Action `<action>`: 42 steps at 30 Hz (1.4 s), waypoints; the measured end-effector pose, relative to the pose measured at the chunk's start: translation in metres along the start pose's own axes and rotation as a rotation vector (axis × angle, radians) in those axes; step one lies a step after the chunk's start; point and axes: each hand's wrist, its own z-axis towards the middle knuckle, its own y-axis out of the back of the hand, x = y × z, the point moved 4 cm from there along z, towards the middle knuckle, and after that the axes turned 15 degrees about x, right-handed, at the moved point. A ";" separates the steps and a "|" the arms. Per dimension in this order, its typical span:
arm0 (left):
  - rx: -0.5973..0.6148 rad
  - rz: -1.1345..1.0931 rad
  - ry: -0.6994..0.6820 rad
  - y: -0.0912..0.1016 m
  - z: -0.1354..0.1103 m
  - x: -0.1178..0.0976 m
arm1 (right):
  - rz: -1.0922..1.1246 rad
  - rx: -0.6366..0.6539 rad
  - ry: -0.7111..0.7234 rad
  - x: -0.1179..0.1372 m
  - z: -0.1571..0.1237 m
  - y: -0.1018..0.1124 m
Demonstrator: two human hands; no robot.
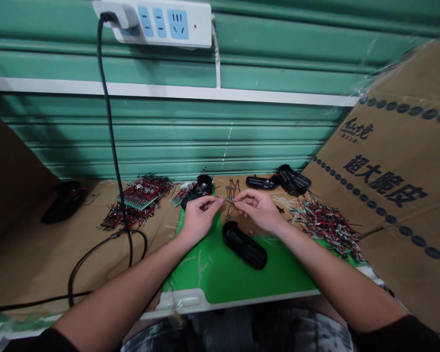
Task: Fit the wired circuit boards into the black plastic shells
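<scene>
My left hand (201,220) and my right hand (258,209) meet above a green mat (209,281), their fingertips pinching a thin wired component (225,199) from either side. Just below my wrists lies a black oblong plastic casing (244,244). Behind my left hand sits a round black plastic housing (202,186) with red wire attached. A small bunch of wired parts (231,188) stands just beyond my fingertips. Neither hand touches the casing.
Red-and-black wire bundles (328,227) lie at right, and wired green circuit strips (141,195) at left. Black housings (278,180) stand at the back. A black cable (112,127) runs down from a power strip (157,23) on a green shutter. Printed cardboard (385,171) leans at right.
</scene>
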 end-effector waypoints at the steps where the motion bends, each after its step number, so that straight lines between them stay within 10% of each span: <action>1: 0.002 0.000 0.001 0.000 0.000 -0.001 | -0.007 -0.016 -0.002 0.000 0.000 0.002; 31: 0.145 0.014 0.046 -0.005 -0.001 -0.001 | 0.349 -0.068 0.066 -0.004 0.002 0.002; 42: 0.039 -0.108 0.048 -0.003 0.002 0.001 | 0.068 0.067 0.001 -0.006 -0.001 -0.014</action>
